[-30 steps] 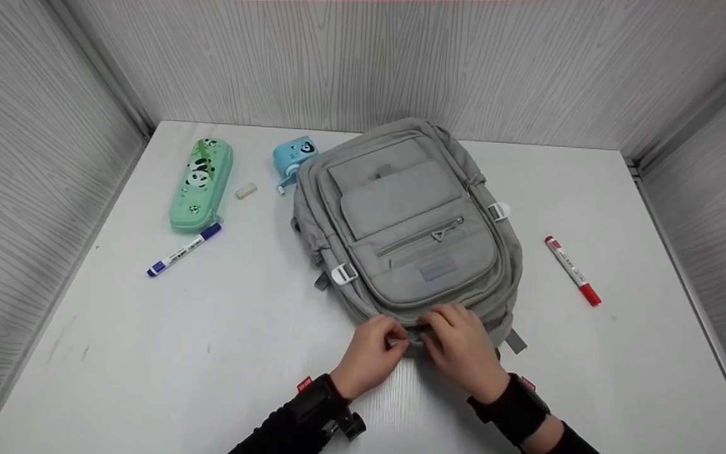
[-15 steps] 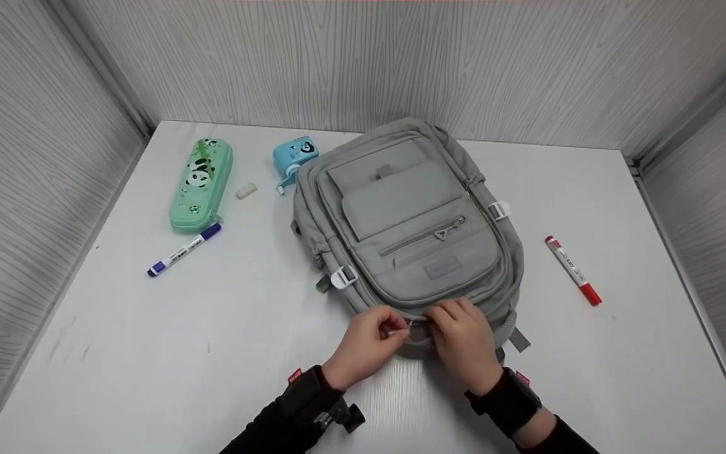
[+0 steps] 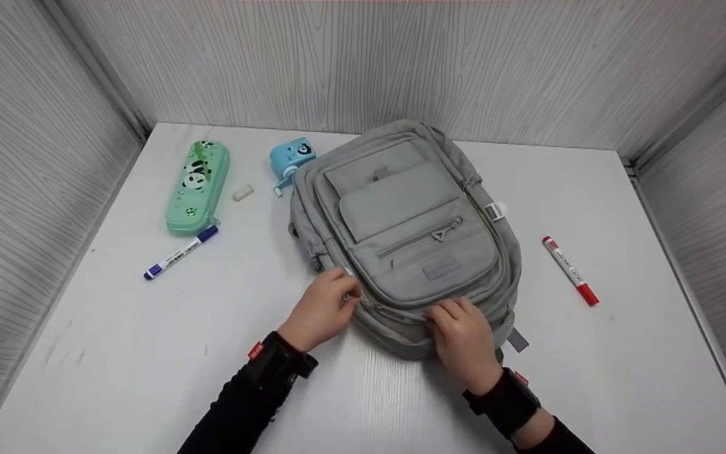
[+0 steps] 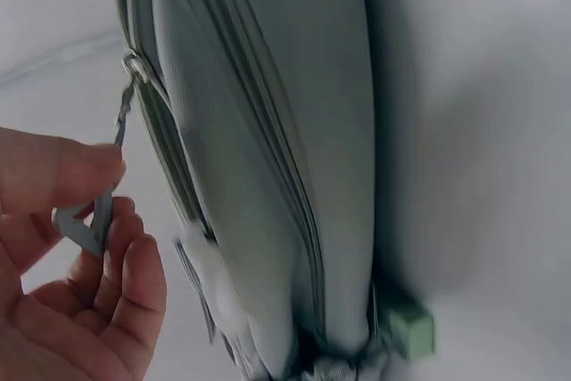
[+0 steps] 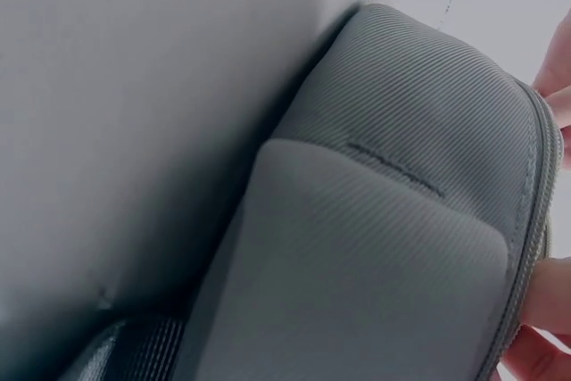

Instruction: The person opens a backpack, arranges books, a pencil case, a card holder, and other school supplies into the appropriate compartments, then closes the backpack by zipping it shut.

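A grey backpack (image 3: 404, 202) lies front up on the white table, its near end toward me. My left hand (image 3: 316, 312) is at the lower left of the bag and pinches a zipper pull (image 4: 104, 211) between thumb and fingers. In the left wrist view a thin cord runs from that pull up to the slider (image 4: 134, 64) on the bag's zipper. My right hand (image 3: 462, 340) grips the fabric edge along the zipper at the near end. In the right wrist view its fingers (image 5: 546, 296) lie against the zipper track (image 5: 540, 194).
A green panda pencil case (image 3: 198, 189), a blue-capped marker (image 3: 180, 253), a small eraser (image 3: 243, 192) and a blue panda-printed gadget with a crank (image 3: 292, 156) lie left of the bag. A red marker (image 3: 570, 271) lies to its right. Wood-patterned walls (image 3: 363, 63) enclose the table.
My left hand has moved left and up along the bag's near edge with the zipper pull, away from my right hand. The right hand has stayed nearly in place.
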### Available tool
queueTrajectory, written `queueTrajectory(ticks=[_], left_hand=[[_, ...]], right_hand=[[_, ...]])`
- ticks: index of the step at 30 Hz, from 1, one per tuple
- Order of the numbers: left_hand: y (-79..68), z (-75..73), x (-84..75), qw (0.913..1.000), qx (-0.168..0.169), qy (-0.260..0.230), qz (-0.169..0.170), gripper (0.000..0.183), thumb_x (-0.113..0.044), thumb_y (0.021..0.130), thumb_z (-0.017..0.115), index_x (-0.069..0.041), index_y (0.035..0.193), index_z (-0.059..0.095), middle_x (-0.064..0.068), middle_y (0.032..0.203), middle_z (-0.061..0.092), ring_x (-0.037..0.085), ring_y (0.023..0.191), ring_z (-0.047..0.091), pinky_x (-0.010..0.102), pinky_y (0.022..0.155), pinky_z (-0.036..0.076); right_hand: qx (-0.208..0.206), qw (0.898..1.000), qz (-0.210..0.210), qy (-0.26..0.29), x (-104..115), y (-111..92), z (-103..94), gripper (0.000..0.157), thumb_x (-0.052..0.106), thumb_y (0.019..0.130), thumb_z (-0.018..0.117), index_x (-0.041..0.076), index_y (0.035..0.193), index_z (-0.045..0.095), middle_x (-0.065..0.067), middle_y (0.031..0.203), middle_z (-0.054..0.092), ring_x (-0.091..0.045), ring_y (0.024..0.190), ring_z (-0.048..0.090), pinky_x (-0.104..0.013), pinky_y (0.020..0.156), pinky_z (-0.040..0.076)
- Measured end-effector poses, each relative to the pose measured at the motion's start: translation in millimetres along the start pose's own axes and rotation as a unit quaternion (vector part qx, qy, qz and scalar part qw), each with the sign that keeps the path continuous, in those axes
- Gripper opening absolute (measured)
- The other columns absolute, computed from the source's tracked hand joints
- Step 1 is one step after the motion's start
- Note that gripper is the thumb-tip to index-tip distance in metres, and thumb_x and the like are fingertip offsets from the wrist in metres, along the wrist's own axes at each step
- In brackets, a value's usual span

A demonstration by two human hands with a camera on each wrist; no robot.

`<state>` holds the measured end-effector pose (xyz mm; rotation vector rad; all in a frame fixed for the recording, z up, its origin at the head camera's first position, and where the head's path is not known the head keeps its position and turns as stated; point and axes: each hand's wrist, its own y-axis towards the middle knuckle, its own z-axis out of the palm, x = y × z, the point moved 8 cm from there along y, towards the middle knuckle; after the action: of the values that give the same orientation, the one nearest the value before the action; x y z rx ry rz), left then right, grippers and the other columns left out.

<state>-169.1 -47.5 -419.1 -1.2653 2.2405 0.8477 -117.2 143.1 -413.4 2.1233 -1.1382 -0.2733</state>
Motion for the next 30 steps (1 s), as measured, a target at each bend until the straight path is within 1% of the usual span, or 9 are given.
queueTrajectory(ticks=[3,10,12,15,17,20,23,27,30], left_hand=[[8.8,-6.7,14.0,0.9999,0.001,0.01,-0.012,0.009,0.003,0.084,0.068,-0.006,0.084,0.066,0.009,0.087,0.058,0.025,0.085,0.058,0.04,0.079,0.051],[37.7,-18.3,52.6,0.995,0.035,0.02,-0.092,0.006,0.0,0.088,0.066,-0.004,0.09,0.07,0.014,0.096,0.064,0.031,0.094,0.06,0.044,0.086,0.051],[46.1,-23.5,61.9,0.9929,0.038,0.024,-0.11,0.006,-0.001,0.089,0.065,-0.003,0.091,0.07,0.015,0.098,0.064,0.031,0.096,0.06,0.045,0.087,0.05],[57.7,-32.9,76.7,0.9901,0.026,0.033,-0.134,0.006,-0.001,0.089,0.063,-0.001,0.091,0.069,0.016,0.099,0.063,0.033,0.099,0.058,0.046,0.089,0.048],[62.5,-41.5,88.0,0.987,-0.005,0.044,-0.154,0.006,0.0,0.088,0.062,0.0,0.089,0.068,0.017,0.098,0.063,0.034,0.099,0.057,0.046,0.088,0.047],[65.2,-49.6,102.1,0.9799,-0.054,0.062,-0.182,0.005,0.001,0.087,0.062,0.002,0.087,0.067,0.019,0.094,0.062,0.035,0.096,0.056,0.047,0.087,0.046],[63.7,-50.1,107.6,0.9747,-0.084,0.069,-0.195,0.004,0.002,0.086,0.062,0.002,0.087,0.066,0.02,0.094,0.06,0.037,0.096,0.056,0.047,0.086,0.046],[59.5,-46.8,104.5,0.9776,-0.082,0.061,-0.184,0.004,0.001,0.088,0.063,0.002,0.089,0.066,0.02,0.097,0.06,0.037,0.098,0.058,0.047,0.088,0.048],[55.7,-45.5,106.0,0.9815,-0.056,0.043,-0.178,0.007,-0.002,0.09,0.064,0.003,0.094,0.068,0.02,0.1,0.061,0.035,0.098,0.059,0.046,0.088,0.049]], right_hand=[[0.003,1.0,0.0,0.002,0.3,-0.3,0.0,0.025,-0.001,0.067,0.083,0.01,0.078,0.063,-0.003,0.077,0.063,-0.021,0.069,0.053,-0.031,0.064,0.043],[0.002,1.0,0.004,0.006,-1.2,-0.3,-0.7,0.026,-0.002,0.066,0.084,0.01,0.077,0.063,-0.002,0.076,0.063,-0.02,0.069,0.053,-0.031,0.064,0.043],[0.002,1.0,0.007,0.009,-1.9,-0.7,0.0,0.027,-0.002,0.066,0.084,0.01,0.077,0.063,-0.002,0.075,0.062,-0.02,0.069,0.053,-0.031,0.064,0.044],[0.003,1.0,0.012,0.013,-3.3,-1.7,0.6,0.026,-0.002,0.066,0.083,0.011,0.077,0.063,-0.002,0.076,0.062,-0.019,0.068,0.052,-0.031,0.064,0.043],[0.003,1.0,0.014,0.015,-3.4,-2.0,1.0,0.026,-0.002,0.066,0.083,0.011,0.077,0.064,-0.001,0.076,0.063,-0.019,0.069,0.052,-0.03,0.064,0.043],[0.003,1.0,0.013,0.017,-3.5,-2.5,1.2,0.026,-0.002,0.066,0.083,0.011,0.077,0.064,-0.001,0.076,0.063,-0.019,0.069,0.052,-0.031,0.064,0.044],[0.006,1.0,0.01,0.018,-4.6,-3.4,1.4,0.025,-0.001,0.067,0.084,0.012,0.079,0.066,-0.001,0.078,0.064,-0.019,0.071,0.054,-0.031,0.064,0.044],[0.012,1.0,0.01,0.018,-12.4,-5.6,-1.3,0.024,0.003,0.067,0.086,0.012,0.081,0.068,-0.001,0.081,0.065,-0.018,0.074,0.057,-0.032,0.063,0.043],[0.017,1.0,0.024,0.012,-23.7,-6.9,-5.9,0.025,0.005,0.067,0.087,0.012,0.082,0.068,-0.001,0.082,0.065,-0.02,0.075,0.057,-0.034,0.064,0.042]])
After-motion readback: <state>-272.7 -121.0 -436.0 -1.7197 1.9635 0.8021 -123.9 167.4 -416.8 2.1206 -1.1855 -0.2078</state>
